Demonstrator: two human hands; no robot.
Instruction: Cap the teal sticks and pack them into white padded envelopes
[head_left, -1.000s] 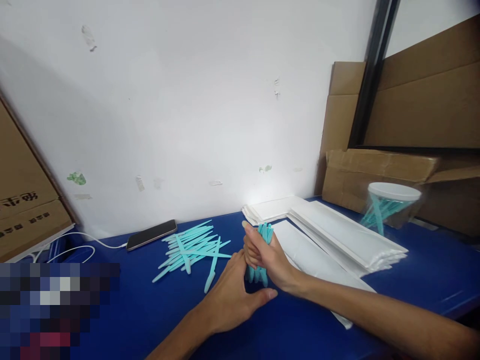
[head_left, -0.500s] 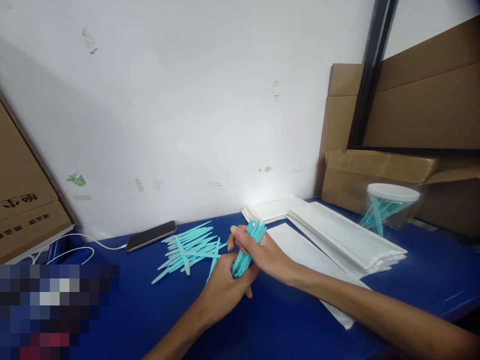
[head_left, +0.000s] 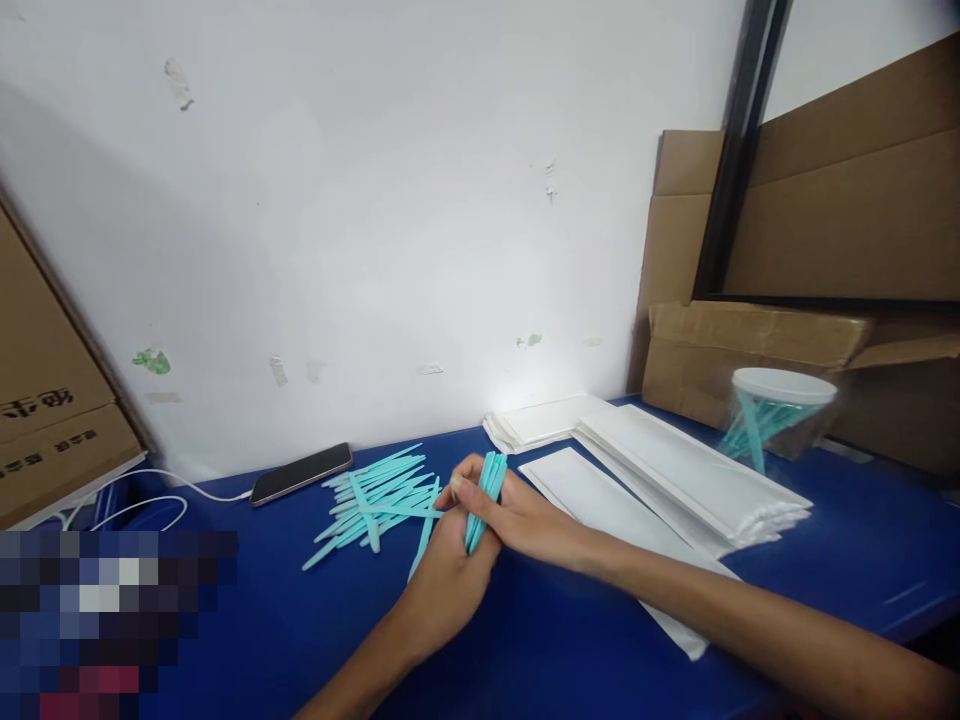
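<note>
A bundle of turquoise sticks point(head_left: 489, 490) stands nearly upright between my two hands. My left hand point(head_left: 450, 565) is wrapped round its lower part. From the right, my right hand point(head_left: 517, 510) closes on the upper part, its thumb across the front. The two hands touch each other. Just left of them, a loose pile of turquoise sticks point(head_left: 382, 500) lies on the blue table point(head_left: 262, 620), some crossing others. The bottom end of the bundle is hidden by my left hand.
A phone point(head_left: 304, 472) with a white cable lies at the back left. White flat packets point(head_left: 690, 470) are stacked on the right. Beyond them stands a clear tub with a white lid point(head_left: 784, 386) and turquoise sticks inside. Cardboard boxes point(head_left: 757, 350) stand behind.
The bundle has become more upright and its sticks are more closely aligned. My right hand has moved slightly left and my left hand has turned around the bundle.
</note>
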